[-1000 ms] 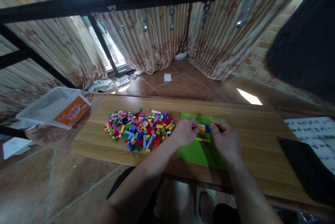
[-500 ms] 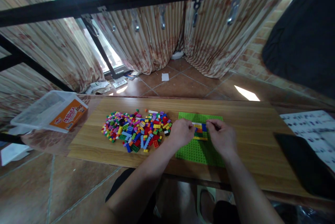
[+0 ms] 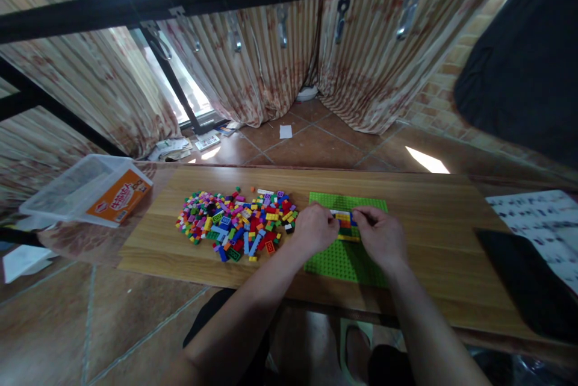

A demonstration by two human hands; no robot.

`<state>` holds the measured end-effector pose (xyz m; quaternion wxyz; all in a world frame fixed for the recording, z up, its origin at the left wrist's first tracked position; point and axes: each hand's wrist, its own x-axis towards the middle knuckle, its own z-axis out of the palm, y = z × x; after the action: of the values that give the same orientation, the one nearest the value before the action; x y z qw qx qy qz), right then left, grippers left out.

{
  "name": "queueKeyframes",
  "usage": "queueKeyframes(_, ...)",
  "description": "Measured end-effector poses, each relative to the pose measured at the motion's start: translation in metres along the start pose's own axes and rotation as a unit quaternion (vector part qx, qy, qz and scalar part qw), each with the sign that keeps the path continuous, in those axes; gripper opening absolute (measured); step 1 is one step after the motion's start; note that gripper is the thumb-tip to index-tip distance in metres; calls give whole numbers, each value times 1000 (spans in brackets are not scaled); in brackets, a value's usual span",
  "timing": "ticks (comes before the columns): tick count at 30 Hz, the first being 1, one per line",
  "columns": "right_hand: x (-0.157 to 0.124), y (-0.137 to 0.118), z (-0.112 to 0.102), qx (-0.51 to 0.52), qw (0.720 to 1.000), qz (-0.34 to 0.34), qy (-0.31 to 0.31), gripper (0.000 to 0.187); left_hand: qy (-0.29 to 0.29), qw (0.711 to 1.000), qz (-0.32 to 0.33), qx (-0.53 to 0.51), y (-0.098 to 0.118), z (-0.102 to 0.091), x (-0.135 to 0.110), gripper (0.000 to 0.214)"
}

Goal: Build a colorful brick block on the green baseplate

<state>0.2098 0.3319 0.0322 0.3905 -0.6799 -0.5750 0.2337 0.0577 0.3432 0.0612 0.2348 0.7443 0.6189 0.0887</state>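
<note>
The person's bare left arm (image 3: 253,301) slants forward and inward from the lower edge, ending in the bare left hand (image 3: 315,230), which is held back upward with its fingers curled under. The bare right arm (image 3: 428,323) reaches forward and inward too. The bare right hand (image 3: 383,238) faces its partner across a narrow gap, thumb and forefinger close together. How firmly either grip closes cannot be made out. Both wrists look nearly straight, and the forearms converge.
</note>
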Motion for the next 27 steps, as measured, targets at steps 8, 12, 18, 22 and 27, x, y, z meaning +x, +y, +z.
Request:
queueKeyframes(8,0,-2,0,-3,1000,-3,-17,36,3,1000,7,-8,-1,4,-1,31)
queueKeyframes(12,0,-1,-1,-1,1000,9,-17,35,11,1000,15,-2,-4,2,1,31)
queueKeyframes(18,0,0,0,-3,1000,9,-21,34,6,1000,12,15,-5,-3,2,33)
queueKeyframes(22,0,-1,-1,-10,1000,8,-18,35,2,1000,16,3,-5,-1,2,33)
queueKeyframes(27,0,-1,-1,-4,1000,-1,-12,34,12,999,13,-27,-7,3,3,28)
